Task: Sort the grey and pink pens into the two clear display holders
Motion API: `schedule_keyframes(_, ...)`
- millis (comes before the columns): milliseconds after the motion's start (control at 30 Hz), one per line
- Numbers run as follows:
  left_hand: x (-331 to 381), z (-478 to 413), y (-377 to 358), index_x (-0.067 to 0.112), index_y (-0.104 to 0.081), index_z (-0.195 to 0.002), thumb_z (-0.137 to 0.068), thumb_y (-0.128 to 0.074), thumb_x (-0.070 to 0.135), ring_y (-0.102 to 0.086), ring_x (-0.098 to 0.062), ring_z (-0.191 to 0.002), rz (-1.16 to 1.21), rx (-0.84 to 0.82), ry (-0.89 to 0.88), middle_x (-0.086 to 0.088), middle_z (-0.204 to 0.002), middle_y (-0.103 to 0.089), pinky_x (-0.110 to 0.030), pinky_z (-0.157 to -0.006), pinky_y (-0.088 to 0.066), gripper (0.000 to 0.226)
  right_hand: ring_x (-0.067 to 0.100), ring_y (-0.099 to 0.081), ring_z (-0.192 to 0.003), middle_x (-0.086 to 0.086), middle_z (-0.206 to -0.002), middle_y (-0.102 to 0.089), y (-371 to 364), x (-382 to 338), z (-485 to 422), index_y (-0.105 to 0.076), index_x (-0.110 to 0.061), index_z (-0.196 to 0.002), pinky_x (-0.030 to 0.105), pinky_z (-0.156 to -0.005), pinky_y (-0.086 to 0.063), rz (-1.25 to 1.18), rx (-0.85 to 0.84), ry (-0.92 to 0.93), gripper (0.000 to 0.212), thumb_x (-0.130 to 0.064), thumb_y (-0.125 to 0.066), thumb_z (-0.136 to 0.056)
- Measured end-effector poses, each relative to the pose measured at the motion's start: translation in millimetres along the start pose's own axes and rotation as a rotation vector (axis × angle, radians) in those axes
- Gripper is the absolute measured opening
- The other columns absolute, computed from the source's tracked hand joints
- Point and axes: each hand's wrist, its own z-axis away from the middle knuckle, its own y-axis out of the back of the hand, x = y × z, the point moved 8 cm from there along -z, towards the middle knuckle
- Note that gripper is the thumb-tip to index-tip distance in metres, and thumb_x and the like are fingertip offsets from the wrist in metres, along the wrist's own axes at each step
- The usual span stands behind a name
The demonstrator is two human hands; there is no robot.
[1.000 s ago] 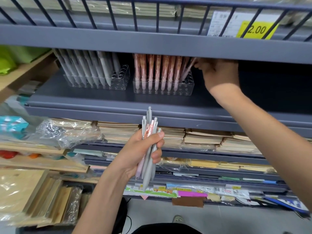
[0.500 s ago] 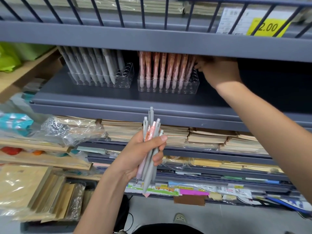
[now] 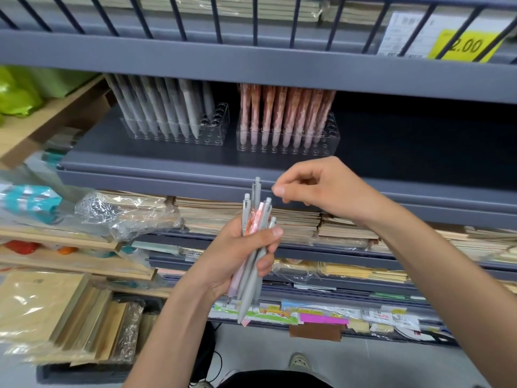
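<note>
My left hand (image 3: 237, 256) grips a bundle of pens (image 3: 253, 247), several grey and at least one pink, tips pointing down. My right hand (image 3: 316, 183) hovers just right of the bundle's tops, fingers curled with thumb and forefinger close together, holding nothing. On the grey shelf (image 3: 167, 163) behind stand two clear holders: the left holder (image 3: 212, 133) carries several grey pens (image 3: 162, 107), the right holder (image 3: 330, 138) carries several pink pens (image 3: 285, 113). Both holders show free holes at their right ends.
The upper shelf's front rail (image 3: 251, 71) overhangs the holders, with a yellow price tag (image 3: 464, 46) at right. Stacks of notebooks (image 3: 293, 222) fill the shelf below. Wooden boards and plastic-wrapped goods (image 3: 70, 317) lie at left. My shoe (image 3: 299, 361) shows on the floor.
My right hand has left the pink holder's right end and come down to the tops of the pens in my left hand. The left hand stays put.
</note>
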Motion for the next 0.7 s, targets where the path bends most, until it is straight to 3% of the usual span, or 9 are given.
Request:
schedule_keyframes(100, 1, 0, -2, 0.008, -0.056, -0.079, -0.089, -0.071, 0.013, -0.047, -0.014, -0.043, -0.002, -0.014, 0.002, -0.003, -0.061, -0.056, -0.026, -0.043, -0.043, 0.018, 0.004, -0.066, -0.075, -0.006, -0.083, -0.075, -8, -4, -1, -0.078, -0.019, -0.090, 0.019, -0.072, -0.053, 0.030, -0.088, 0.009, 0.014, -0.029, -0.077, -0.080)
schedule_keyframes(300, 4, 4, -1, 0.007, -0.059, -0.076, -0.091, -0.068, 0.013, -0.048, -0.014, -0.043, -0.025, -0.035, 0.006, -0.002, -0.056, -0.056, -0.026, -0.045, -0.045, 0.018, -0.005, -0.054, -0.060, -0.012, -0.068, -0.067, -20, -6, -7, -0.076, -0.017, -0.087, 0.009, -0.058, -0.041, 0.036, -0.151, -0.022, 0.016, -0.028, -0.080, -0.076)
schedule_keyframes(400, 8, 7, 6, 0.009, -0.060, -0.079, -0.088, -0.071, 0.015, -0.050, -0.015, -0.044, -0.005, -0.023, -0.002, -0.006, -0.064, -0.058, -0.027, -0.045, -0.045, 0.015, -0.005, -0.055, -0.061, -0.012, -0.072, -0.069, -25, -10, -10, -0.074, -0.017, -0.086, 0.009, -0.060, -0.042, 0.024, -0.149, -0.017, 0.013, -0.027, -0.079, -0.079)
schedule_keyframes(533, 15, 15, 21, 0.014, -0.062, -0.083, -0.089, -0.071, 0.018, -0.051, -0.016, -0.047, 0.007, -0.025, -0.009, -0.007, -0.072, -0.059, -0.027, -0.046, -0.046, 0.011, 0.004, -0.062, -0.065, -0.006, -0.075, -0.071, -35, -18, -18, -0.072, -0.015, -0.088, 0.016, -0.058, -0.047, -0.013, -0.127, -0.027, 0.008, -0.022, -0.074, -0.084)
schedule_keyframes(700, 25, 33, 47, 0.020, -0.066, -0.086, -0.090, -0.071, 0.022, -0.052, -0.015, -0.048, 0.024, -0.021, -0.016, -0.006, -0.074, -0.060, -0.026, -0.047, -0.047, 0.006, 0.012, -0.065, -0.070, 0.010, -0.085, -0.072, -61, -31, -31, -0.070, -0.008, -0.093, 0.030, -0.070, -0.054, -0.086, -0.106, -0.020, 0.011, -0.017, -0.071, -0.086)
